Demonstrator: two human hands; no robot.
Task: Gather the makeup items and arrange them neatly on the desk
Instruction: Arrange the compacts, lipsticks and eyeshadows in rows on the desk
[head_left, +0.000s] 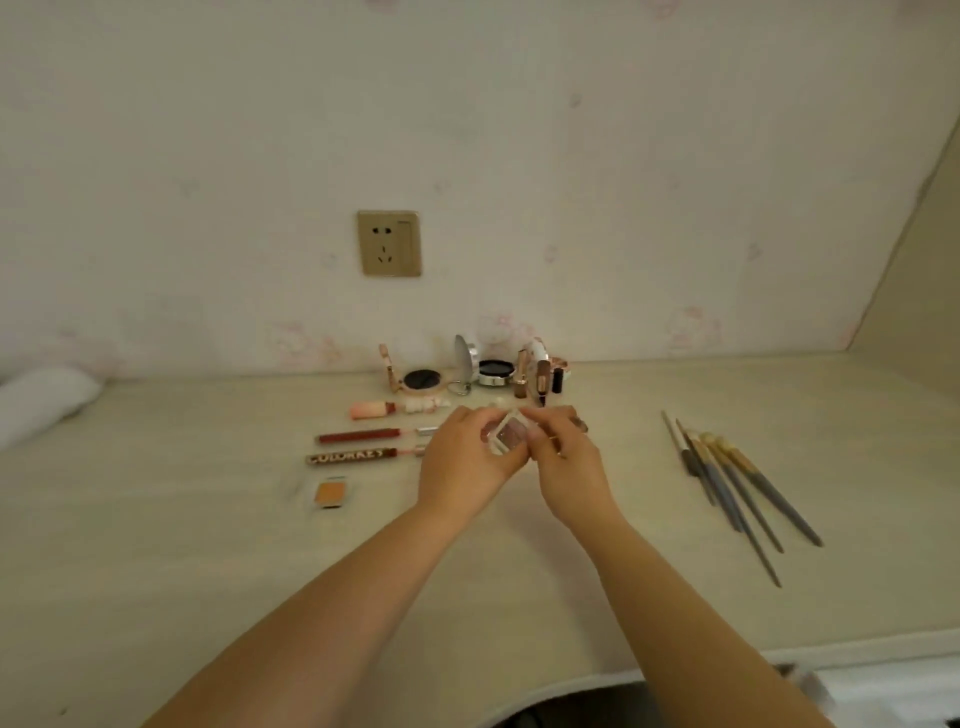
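Holding a small clear eyeshadow case (506, 434) between both hands, we have it lifted just above the surface (156, 545), in front of the row of compacts by the wall. Our left hand (465, 462) cradles it from below and the left, fingers (485, 415) curled round its edge; our right hand (563, 462) pinches its right corner with thumb and forefinger.

From the head view, the case looks like hard transparent plastic with a pinkish pan inside. We judge it light and stiff, but slick on its flat faces and brittle at the hinge, and the pressed powder would likely crack if dropped. The sure hold is across its opposite edges, not the lid face.

To the left lie a matching small case with an orange pan (331, 493), two lip gloss tubes (363, 446) side by side, and a pink puff-tipped brush (400, 408). Behind stand two open cushion compacts (457, 371) and some lipsticks (540, 379). Well apart on the right lies a bundle of makeup brushes (743, 488), fanned and not yet squared. We judge the free spot beside the orange case a natural place for this one.
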